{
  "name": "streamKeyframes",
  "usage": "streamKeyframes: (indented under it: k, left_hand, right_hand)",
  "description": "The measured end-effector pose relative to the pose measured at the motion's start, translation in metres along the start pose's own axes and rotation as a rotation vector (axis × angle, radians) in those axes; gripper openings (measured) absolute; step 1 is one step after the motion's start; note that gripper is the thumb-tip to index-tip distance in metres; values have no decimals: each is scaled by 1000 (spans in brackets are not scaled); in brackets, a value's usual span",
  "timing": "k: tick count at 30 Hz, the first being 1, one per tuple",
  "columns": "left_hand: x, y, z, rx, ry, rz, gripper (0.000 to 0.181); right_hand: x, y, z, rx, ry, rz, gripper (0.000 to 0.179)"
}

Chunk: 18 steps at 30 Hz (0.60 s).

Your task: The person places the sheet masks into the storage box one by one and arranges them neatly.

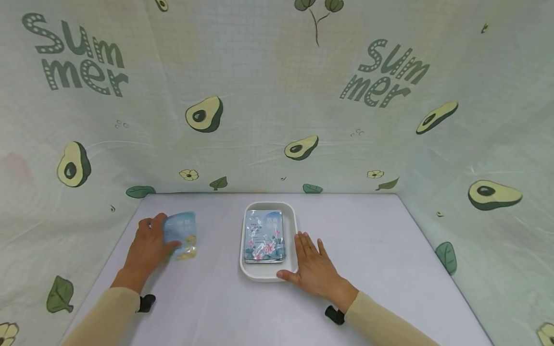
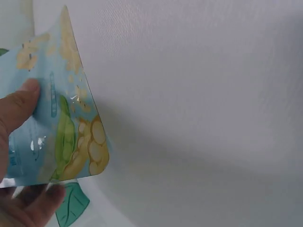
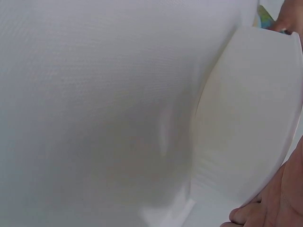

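My left hand [image 1: 149, 247] grips a flat light-blue packet [image 1: 181, 231] over the left part of the table. In the left wrist view the thumb lies across the packet's face, printed with a green pod and yellow beans, and fingers show beneath it. A white oval-cornered tray [image 1: 265, 275] sits mid-table, holding a short stack of blue packets [image 1: 264, 235] with pink flowers printed on the top one. My right hand [image 1: 317, 270] rests at the tray's right rim, fingers straight and thumb spread to the near corner. The tray's outer wall [image 3: 246, 109] fills much of the right wrist view.
A pale table [image 1: 368, 250] carries the tray. Behind it and at both sides hangs a light cloth [image 1: 259, 96] printed with avocados, leaves and lettering. Dark wrist straps [image 1: 335, 315] show at the beige sleeves [image 1: 385, 319].
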State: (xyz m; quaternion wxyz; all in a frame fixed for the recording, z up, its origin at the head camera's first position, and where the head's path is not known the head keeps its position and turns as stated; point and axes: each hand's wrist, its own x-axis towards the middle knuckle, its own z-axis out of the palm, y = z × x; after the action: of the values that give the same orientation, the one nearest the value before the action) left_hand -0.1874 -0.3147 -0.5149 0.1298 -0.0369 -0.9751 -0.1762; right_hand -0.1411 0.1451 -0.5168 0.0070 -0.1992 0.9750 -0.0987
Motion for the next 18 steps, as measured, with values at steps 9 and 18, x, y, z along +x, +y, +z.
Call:
streamKeyframes:
  k: [9, 18]
  left_hand:
    - [-5, -1, -5, -124, -87, -113, 89]
    - [-14, -8, -12, -212, -36, -161, 38]
  right_hand:
    - [-1, 0, 0, 9, 6, -4, 117]
    - [0, 1, 1, 12, -2, 1, 118]
